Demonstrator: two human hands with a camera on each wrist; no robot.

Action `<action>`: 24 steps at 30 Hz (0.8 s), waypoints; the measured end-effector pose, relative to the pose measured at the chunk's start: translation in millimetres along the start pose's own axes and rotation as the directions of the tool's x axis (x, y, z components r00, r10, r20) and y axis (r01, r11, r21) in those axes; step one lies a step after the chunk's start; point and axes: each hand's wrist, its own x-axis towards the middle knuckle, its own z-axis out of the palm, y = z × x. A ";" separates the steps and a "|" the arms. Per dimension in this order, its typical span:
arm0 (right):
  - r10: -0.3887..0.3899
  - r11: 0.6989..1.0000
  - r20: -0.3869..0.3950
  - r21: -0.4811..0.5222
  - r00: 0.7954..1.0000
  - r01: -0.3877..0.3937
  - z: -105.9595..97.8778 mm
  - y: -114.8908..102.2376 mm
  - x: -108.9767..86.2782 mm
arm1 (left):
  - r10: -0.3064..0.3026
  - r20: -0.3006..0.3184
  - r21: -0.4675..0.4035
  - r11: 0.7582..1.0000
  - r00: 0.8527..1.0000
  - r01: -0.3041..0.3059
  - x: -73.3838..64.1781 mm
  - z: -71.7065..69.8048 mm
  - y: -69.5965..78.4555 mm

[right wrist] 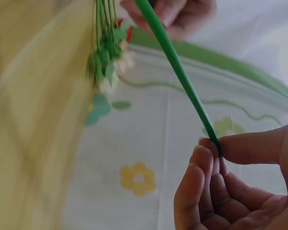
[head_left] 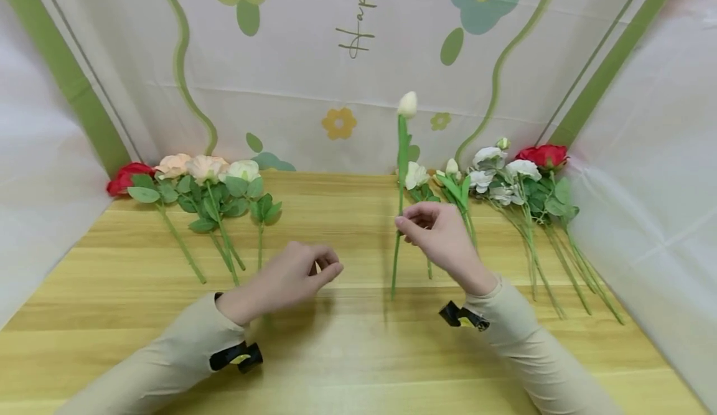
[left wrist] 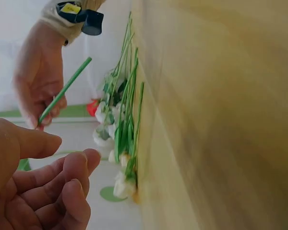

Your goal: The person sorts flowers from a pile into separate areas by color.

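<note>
Between thumb and fingertips my right hand (head_left: 439, 234) pinches the green stem of a white tulip (head_left: 407, 105), which stands upright above the table with its bloom at the top. In the right wrist view the stem (right wrist: 182, 79) runs up and left out of the pinch. My left hand (head_left: 285, 278) hovers over the table left of the tulip, fingers loosely bent and nothing in them. The left wrist view shows a gap between its thumb (left wrist: 41, 143) and fingers, with the tulip's lower stem (left wrist: 67, 88) beyond.
On the left of the wooden table (head_left: 336, 353) lie a red rose (head_left: 130, 178), peach roses (head_left: 206, 169) and a white rose (head_left: 243, 170). At right lie another white rose (head_left: 416, 175), a white tulip bud (head_left: 452, 167), white flowers (head_left: 523, 169) and a red flower (head_left: 543, 155). A printed curtain (head_left: 313, 54) hangs behind.
</note>
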 end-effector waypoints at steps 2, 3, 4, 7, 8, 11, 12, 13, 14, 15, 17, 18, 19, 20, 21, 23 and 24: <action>0.010 0.998 -0.041 -0.065 0.999 -0.013 -12.2 3.8 1.7 | -0.012 0.000 0.000 1.000 1.000 0.012 -1.2 -4.9 -4.7; 0.017 0.995 -0.056 -0.099 0.998 -0.023 -18.4 7.6 2.9 | -0.020 -0.001 0.004 1.000 1.000 0.020 -2.0 -7.2 -6.4; 0.028 0.991 -0.068 -0.130 0.997 -0.037 -25.0 12.1 4.0 | -0.031 -0.003 0.010 0.999 1.000 0.031 -2.8 -9.6 -7.6; 0.064 0.963 -0.097 -0.255 0.993 -0.087 -46.7 28.5 7.0 | -0.054 -0.008 0.024 0.998 0.998 0.055 -4.9 -15.3 -10.6; 0.075 0.947 -0.102 -0.305 0.992 -0.103 -54.3 34.1 8.3 | -0.061 -0.009 0.026 0.998 0.998 0.062 -5.4 -16.7 -11.2; 0.098 0.892 -0.112 -0.430 0.989 -0.137 -75.1 52.3 15.3 | -0.064 -0.010 0.021 0.998 0.998 0.064 -5.8 -20.0 -12.3; 0.108 0.874 -0.108 -0.464 0.988 -0.146 -81.1 58.3 18.5 | -0.069 -0.008 0.020 0.997 0.998 0.069 -5.7 -20.8 -12.0; 0.118 0.856 -0.097 -0.494 0.988 -0.151 -86.2 64.3 22.2 | -0.070 -0.004 0.020 0.997 0.998 0.070 -5.7 -21.6 -11.8; 0.131 0.841 -0.084 -0.518 0.988 -0.155 -90.7 70.1 25.9 | -0.074 0.000 0.021 0.997 0.997 0.074 -5.6 -22.1 -11.8; 0.148 0.829 -0.070 -0.535 0.987 -0.162 -94.4 75.7 29.8 | -0.074 0.005 0.024 0.997 0.997 0.074 -5.5 -22.5 -11.6; 0.193 0.806 -0.038 -0.563 0.980 -0.180 -99.9 84.7 37.5 | -0.077 0.015 0.025 0.997 0.997 0.077 -5.0 -23.1 -11.0; 0.214 0.795 -0.027 -0.576 0.976 -0.190 -101.7 88.2 41.1 | -0.079 0.019 0.028 0.997 0.997 0.078 -4.9 -23.2 -10.8; 0.233 0.784 -0.019 -0.588 0.972 -0.200 -102.8 91.0 44.1 | -0.078 0.022 0.028 0.997 0.997 0.077 -4.5 -23.2 -10.8; 0.252 0.774 -0.013 -0.598 0.968 -0.210 -103.6 92.8 46.6 | -0.078 0.026 0.028 0.997 0.997 0.077 -4.0 -23.0 -10.8; 0.271 0.764 -0.009 -0.606 0.963 -0.221 -104.0 94.5 49.0 | -0.077 0.031 0.026 0.997 0.997 0.076 -3.3 -22.9 -10.6; 0.301 0.744 -0.003 -0.625 0.954 -0.236 -104.1 97.2 52.3 | -0.078 0.037 0.029 0.997 0.996 0.077 -1.8 -22.6 -10.2; 0.317 0.732 -0.002 -0.635 0.948 -0.246 -103.9 98.3 53.3 | -0.079 0.040 0.032 0.997 0.996 0.077 -1.1 -22.5 -10.0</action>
